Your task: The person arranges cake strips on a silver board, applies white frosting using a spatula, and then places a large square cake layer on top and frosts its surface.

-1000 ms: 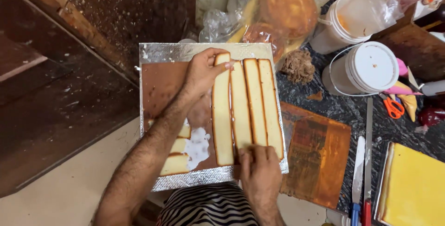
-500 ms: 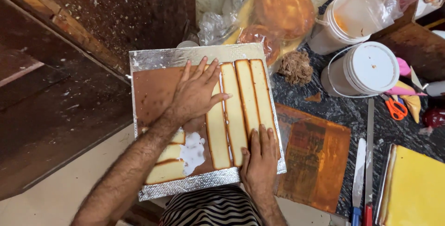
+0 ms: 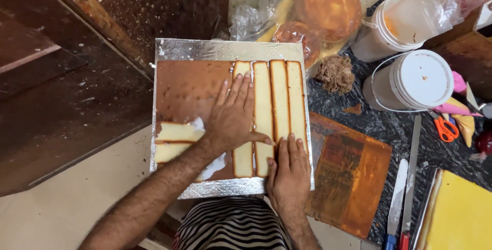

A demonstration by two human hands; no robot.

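Four long cake strips (image 3: 270, 117) lie side by side on the foil-wrapped board (image 3: 225, 50), long axes running away from the person. The left hand (image 3: 233, 119) presses flat, fingers spread, on the strip farthest from the white tub (image 3: 417, 78); the right hand (image 3: 289, 170) rests flat, grasping nothing, on the near ends toward that tub.
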